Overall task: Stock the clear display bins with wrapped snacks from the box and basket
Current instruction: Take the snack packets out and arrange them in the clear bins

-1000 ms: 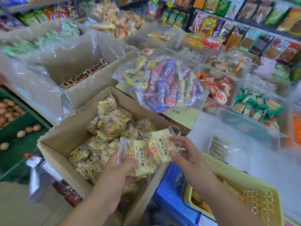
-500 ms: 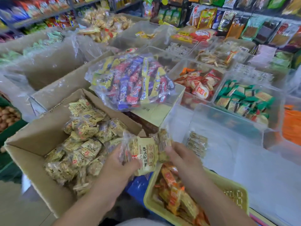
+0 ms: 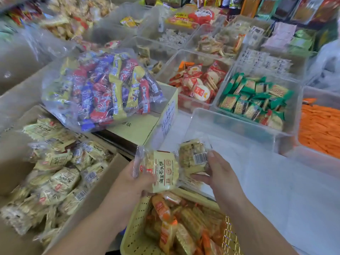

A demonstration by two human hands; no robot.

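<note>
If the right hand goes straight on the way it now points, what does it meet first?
Probably the printed side of the pale box beside the clear bin. The right hand, holding a snack packet, points forward-left; depth is unclear.

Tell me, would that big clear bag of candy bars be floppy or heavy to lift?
Probably floppy: the bag is thin clear film, slumped around loose bars that would shift. Likely heavy for one hand, since it bulges full. Its glossy film looks slippery, so it might slide off the yellow box.
</note>
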